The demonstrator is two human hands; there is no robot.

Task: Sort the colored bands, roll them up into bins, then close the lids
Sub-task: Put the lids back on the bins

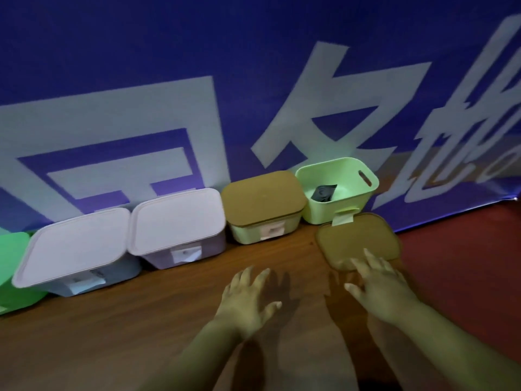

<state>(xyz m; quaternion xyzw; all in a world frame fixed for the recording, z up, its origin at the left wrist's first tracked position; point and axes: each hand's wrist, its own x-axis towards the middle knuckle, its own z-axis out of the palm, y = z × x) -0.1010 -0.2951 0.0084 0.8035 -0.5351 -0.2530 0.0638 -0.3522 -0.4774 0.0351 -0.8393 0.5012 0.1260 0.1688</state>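
An open light green bin (352, 204) stands at the right end of the row, with a dark rolled band (323, 193) inside it. Its tan lid (356, 239) lies flat on the table just in front of it. My right hand (379, 286) has its fingers spread, and the fingertips reach over the lid's near edge. My left hand (248, 294) hovers open over the table, left of the lid, holding nothing. A second green bin (262, 231) beside the open one has its tan lid shut.
Two bins with pale lids (177, 218) (73, 246) stand further left along the wooden table (141, 320). A green object (12, 272) sits at the left edge. A blue banner (169, 80) rises behind the row, and red floor (465, 249) lies right of the table.
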